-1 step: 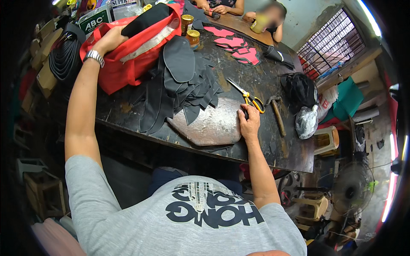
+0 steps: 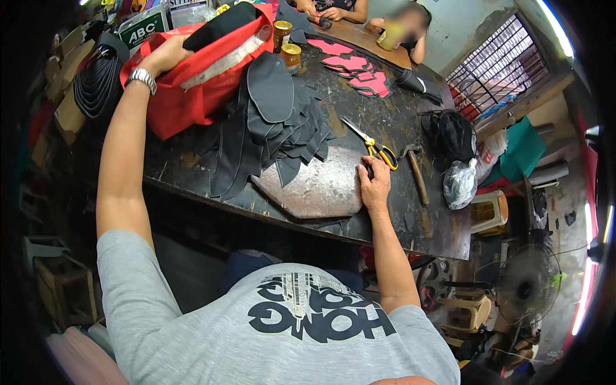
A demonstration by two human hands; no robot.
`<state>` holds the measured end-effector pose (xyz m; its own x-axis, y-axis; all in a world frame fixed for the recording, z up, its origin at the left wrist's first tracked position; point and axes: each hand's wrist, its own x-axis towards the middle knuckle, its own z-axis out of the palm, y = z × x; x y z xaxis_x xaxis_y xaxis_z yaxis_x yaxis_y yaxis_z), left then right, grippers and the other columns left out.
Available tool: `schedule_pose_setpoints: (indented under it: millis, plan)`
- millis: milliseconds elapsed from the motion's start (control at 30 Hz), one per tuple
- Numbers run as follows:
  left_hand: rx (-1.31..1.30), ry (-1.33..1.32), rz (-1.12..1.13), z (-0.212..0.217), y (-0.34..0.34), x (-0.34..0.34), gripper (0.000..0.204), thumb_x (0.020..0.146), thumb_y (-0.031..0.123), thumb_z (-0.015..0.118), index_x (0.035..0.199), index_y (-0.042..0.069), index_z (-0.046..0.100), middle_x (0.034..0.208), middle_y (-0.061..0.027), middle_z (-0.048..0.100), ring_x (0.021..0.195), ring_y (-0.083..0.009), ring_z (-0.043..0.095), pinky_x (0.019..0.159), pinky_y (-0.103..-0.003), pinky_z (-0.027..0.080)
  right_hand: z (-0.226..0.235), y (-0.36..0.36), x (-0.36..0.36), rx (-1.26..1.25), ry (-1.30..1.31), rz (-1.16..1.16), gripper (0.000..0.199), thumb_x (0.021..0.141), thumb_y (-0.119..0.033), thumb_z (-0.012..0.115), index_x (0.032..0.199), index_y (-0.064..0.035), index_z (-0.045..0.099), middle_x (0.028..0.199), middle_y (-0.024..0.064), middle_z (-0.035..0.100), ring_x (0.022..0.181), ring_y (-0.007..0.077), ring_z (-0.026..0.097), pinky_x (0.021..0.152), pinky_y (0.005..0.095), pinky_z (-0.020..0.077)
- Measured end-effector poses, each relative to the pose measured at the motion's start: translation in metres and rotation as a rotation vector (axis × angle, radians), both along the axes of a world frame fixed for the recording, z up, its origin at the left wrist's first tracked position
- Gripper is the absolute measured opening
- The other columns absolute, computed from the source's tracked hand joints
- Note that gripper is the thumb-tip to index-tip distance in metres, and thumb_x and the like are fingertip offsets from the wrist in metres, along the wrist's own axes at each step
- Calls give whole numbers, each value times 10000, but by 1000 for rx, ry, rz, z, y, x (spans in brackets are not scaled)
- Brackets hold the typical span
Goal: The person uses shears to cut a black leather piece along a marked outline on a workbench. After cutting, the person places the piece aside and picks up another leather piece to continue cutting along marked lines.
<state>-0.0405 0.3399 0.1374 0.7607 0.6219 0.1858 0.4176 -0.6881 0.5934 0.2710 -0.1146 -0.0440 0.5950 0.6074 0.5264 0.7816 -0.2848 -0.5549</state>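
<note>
My left hand (image 2: 165, 56) reaches into the open red fabric bag (image 2: 173, 115) at the far left, against the black material (image 2: 221, 29) that sticks out of it. Its fingertips are hidden there. At the right end of a worn, greyish flat slab (image 2: 321, 186) rests my right hand (image 2: 375, 184), fingers curled round a small dark thing I cannot make out. Dark grey cut pieces (image 2: 276, 128) lie heaped between bag and slab, some overlapping the slab. Just beyond my right hand are yellow-handled scissors (image 2: 371, 142), blades partly spread.
A hammer (image 2: 418, 176) lies right of the scissors. Two jars (image 2: 290, 58) stand behind the heap, with pink-and-black cut pieces (image 2: 359, 74) farther right. A black bag (image 2: 449, 138) sits at the table's right edge. Two people are across the table, one with hands (image 2: 330, 14) on something.
</note>
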Motion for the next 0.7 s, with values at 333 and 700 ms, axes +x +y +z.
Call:
schedule_pose_setpoints:
  millis: [333, 700]
  plan:
    - [221, -65, 7, -9, -11, 1, 535, 789, 249, 746, 1222, -20, 585, 1135, -174, 678, 1010, -263, 657, 902, -356, 489, 2, 4, 6, -17, -33, 17, 255, 811, -188, 699, 1041, -80, 682, 1076, 98, 659, 1067, 284, 574, 953, 388, 428]
    - [472, -25, 400, 15, -14, -2, 379, 842, 284, 693, 1202, 170, 657, 995, -203, 690, 962, -371, 658, 847, -460, 511, -1, 4, 6, 49, -12, 16, 243, 790, -171, 712, 1014, -81, 694, 1051, 105, 669, 1031, 292, 585, 919, 390, 446]
